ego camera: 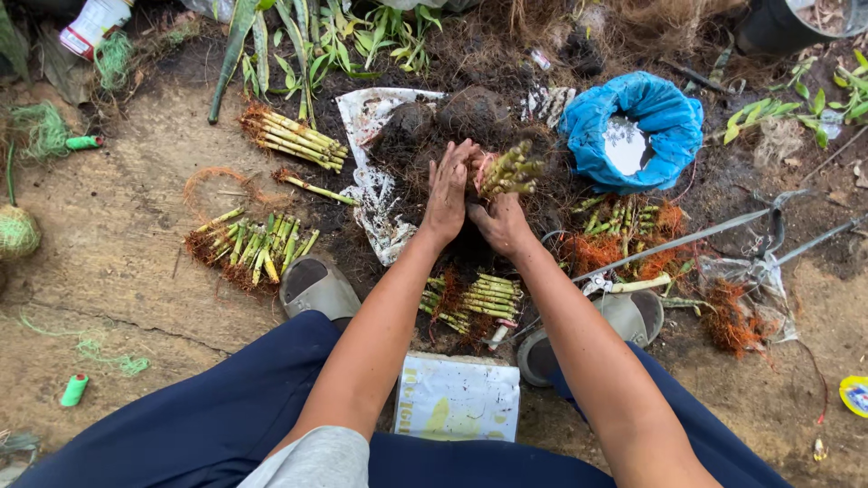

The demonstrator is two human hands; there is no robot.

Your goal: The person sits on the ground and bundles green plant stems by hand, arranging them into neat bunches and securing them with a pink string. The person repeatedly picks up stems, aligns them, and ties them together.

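Ground: you sit over bare dirt and dark soil (425, 136), strewn with roots.
Far left: a green thread spool (74, 389) lies near your trouser leg.
Left bundles: trimmed green cuttings (256, 246) rest beside your grey shoe (316, 287).
Left hand (448, 192): your grip is spread flat, fingers straight, pressed against the bundle's side.
Stem bundle (509, 169): it stands between your two hands, over the soil heap.
Right hand (500, 221): your grip pinches the bundle from below.
Right: a blue bag (669, 117) sits open.
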